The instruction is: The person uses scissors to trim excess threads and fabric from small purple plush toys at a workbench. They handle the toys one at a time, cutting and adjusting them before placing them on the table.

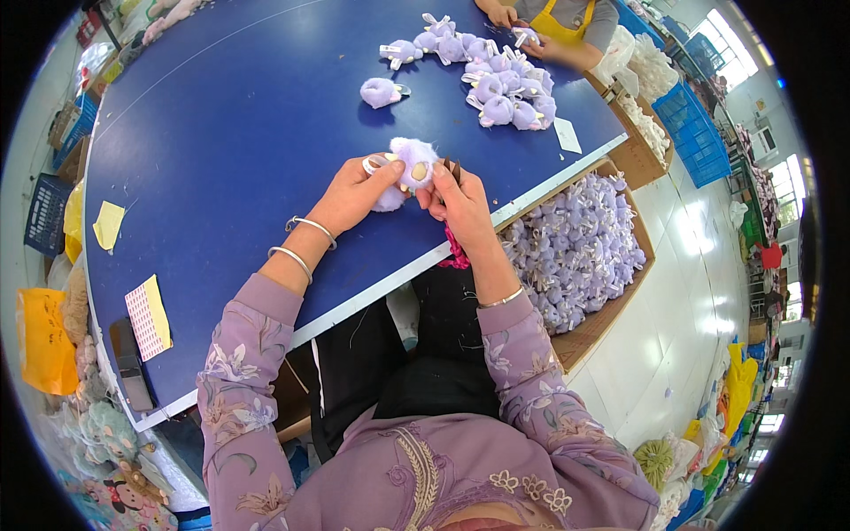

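Observation:
A small fluffy lilac plush toy [413,152] with a cream oval patch and a white ribbon loop is held between my hands over the near edge of the table. My left hand [356,190] is closed on its left side, thumb on the plush. My right hand [464,203] pinches its right side with the fingertips. Also in the right hand are dark-bladed scissors [452,168], largely hidden by the fingers, with bright pink wrapping [456,248] showing below the palm. Beyond lies a single lilac plush toy [381,92], apart from a pile of similar toys [498,111].
The blue table [221,159] has a pale edge. A cardboard box [580,350] full of lilac toys stands at its right. A co-worker's hand [553,51] is at the far right. A sticker sheet [148,319] and a phone [129,358] lie at the left.

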Motion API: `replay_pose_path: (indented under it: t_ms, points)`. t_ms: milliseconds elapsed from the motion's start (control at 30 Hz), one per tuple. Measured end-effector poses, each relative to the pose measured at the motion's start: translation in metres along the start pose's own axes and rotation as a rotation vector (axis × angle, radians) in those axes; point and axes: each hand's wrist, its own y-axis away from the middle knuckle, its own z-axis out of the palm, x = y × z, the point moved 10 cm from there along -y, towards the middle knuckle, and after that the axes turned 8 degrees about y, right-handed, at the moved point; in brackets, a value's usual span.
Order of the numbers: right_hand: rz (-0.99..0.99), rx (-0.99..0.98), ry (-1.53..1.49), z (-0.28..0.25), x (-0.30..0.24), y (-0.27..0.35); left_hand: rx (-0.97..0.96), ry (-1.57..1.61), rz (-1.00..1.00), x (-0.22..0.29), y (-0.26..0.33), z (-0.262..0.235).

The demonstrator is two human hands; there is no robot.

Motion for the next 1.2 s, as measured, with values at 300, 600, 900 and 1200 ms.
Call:
replay_pose_path:
  t_ms: [300, 600, 900, 1200]
  points:
    - [-0.005, 0.006, 0.009, 0.002, -0.005, 0.000, 0.013, -0.040, 0.014, -0.002, -0.001, -0.002]
    - [0.042, -0.017, 0.060, 0.002, 0.000, -0.001, -0.056, 0.054, 0.047, 0.003, -0.001, 0.003]
    - [0.041, -0.017, 0.193, 0.000, 0.003, -0.003, 0.199, -0.082, 0.163, 0.021, 0.002, -0.010]
    - [0.024, 0.078, 0.154, -0.004, -0.004, 0.000, 0.176, 0.044, 0.019, 0.001, 0.002, -0.015]
